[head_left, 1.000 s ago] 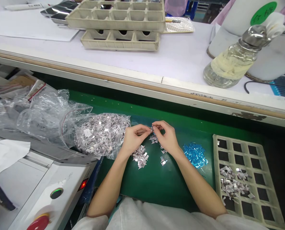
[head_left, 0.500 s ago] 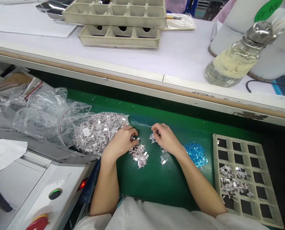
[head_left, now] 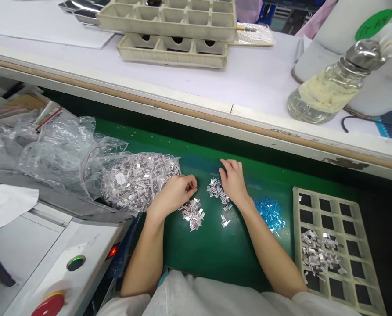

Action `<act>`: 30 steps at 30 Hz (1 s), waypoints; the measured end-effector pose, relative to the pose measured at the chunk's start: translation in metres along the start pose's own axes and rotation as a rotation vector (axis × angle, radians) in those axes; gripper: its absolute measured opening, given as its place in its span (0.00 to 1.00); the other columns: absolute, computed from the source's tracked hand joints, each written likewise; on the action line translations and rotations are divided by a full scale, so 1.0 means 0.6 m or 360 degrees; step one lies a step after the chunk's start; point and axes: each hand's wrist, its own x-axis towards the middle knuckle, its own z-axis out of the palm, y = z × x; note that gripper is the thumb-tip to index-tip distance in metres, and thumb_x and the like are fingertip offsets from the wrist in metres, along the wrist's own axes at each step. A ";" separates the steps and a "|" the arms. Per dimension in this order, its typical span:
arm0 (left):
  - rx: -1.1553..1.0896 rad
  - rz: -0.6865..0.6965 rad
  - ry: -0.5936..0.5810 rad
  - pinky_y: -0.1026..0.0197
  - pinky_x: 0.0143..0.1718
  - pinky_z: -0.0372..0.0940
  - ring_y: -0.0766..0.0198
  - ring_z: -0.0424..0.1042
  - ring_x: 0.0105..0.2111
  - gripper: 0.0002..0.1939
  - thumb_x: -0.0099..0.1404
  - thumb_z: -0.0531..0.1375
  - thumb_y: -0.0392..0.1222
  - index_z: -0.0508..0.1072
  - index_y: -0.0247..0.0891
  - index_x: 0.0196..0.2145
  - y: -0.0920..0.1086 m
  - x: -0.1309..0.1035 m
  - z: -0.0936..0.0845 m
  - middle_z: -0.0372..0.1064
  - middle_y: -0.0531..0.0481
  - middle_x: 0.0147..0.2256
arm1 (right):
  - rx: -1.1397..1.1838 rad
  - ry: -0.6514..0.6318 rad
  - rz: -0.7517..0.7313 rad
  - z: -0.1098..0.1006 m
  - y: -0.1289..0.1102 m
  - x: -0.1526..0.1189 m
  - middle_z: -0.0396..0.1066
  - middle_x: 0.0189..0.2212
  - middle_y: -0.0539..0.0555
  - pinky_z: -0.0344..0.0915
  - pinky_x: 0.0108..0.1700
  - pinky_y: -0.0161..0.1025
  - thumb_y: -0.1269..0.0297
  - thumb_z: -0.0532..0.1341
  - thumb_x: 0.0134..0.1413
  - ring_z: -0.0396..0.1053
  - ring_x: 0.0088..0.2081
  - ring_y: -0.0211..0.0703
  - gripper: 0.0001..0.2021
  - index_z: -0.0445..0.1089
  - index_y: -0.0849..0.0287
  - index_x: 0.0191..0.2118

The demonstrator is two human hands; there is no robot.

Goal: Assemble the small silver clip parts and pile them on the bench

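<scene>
Small silver metal parts lie in a pile (head_left: 192,215) on the green mat (head_left: 209,259), and a looser group of them (head_left: 216,189) lies to its right. My left hand (head_left: 179,189) is just above the pile, its thumb and fingertips pinched together; what they hold is too small to make out. Beside the looser group, my right hand (head_left: 233,177) has its thumb and fingers apart with nothing seen between them. A clear bag full of silver parts (head_left: 139,177) touches the back of my left hand. Blue pieces (head_left: 270,213) are heaped right of my right forearm.
At the right, a compartment tray (head_left: 329,226) holds silver parts in some cells. Trays (head_left: 172,57) and a glass bottle (head_left: 327,94) stand on the raised white shelf. Empty plastic bags (head_left: 57,149) and a machine with a red button (head_left: 49,305) are at the left.
My right hand has moved up and to the right off the loose silver parts, and its fingers have spread. My left hand has shifted slightly right, its fingertips closing together.
</scene>
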 end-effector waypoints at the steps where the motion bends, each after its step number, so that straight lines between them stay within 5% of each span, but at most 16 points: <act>1: -0.0058 0.0014 0.0015 0.57 0.35 0.67 0.56 0.76 0.30 0.05 0.67 0.62 0.35 0.77 0.44 0.37 0.005 0.001 0.001 0.76 0.53 0.30 | -0.0022 -0.0001 0.0009 0.002 0.002 0.001 0.70 0.52 0.66 0.67 0.60 0.60 0.65 0.52 0.73 0.65 0.54 0.62 0.20 0.72 0.60 0.63; 9: -0.0424 0.0077 0.0263 0.58 0.40 0.72 0.58 0.80 0.36 0.05 0.70 0.63 0.39 0.81 0.44 0.42 0.026 0.011 0.025 0.82 0.53 0.37 | -0.0013 0.0066 0.0018 0.007 0.009 0.003 0.70 0.47 0.64 0.68 0.57 0.56 0.68 0.56 0.71 0.65 0.51 0.60 0.13 0.77 0.60 0.52; 17: -0.0732 -0.0017 0.0537 0.57 0.38 0.73 0.59 0.79 0.33 0.03 0.66 0.69 0.42 0.82 0.43 0.33 0.028 0.024 0.046 0.82 0.52 0.34 | 0.0346 0.0256 0.0014 -0.015 -0.017 -0.001 0.75 0.45 0.58 0.69 0.51 0.51 0.67 0.58 0.71 0.70 0.49 0.54 0.08 0.75 0.54 0.42; 22: -0.0903 -0.0069 0.0603 0.56 0.39 0.75 0.58 0.81 0.33 0.04 0.63 0.71 0.42 0.83 0.42 0.33 0.026 0.028 0.052 0.82 0.51 0.33 | 0.0876 -0.0018 0.0003 -0.042 -0.055 -0.006 0.79 0.44 0.53 0.72 0.47 0.44 0.63 0.61 0.71 0.76 0.43 0.46 0.06 0.76 0.52 0.44; 30: -0.0915 -0.0082 0.0592 0.57 0.39 0.75 0.58 0.82 0.33 0.03 0.63 0.72 0.42 0.83 0.41 0.33 0.027 0.027 0.052 0.83 0.51 0.32 | 0.0914 -0.0155 0.0009 -0.041 -0.065 -0.015 0.79 0.40 0.50 0.70 0.46 0.43 0.63 0.61 0.70 0.76 0.41 0.45 0.05 0.76 0.51 0.43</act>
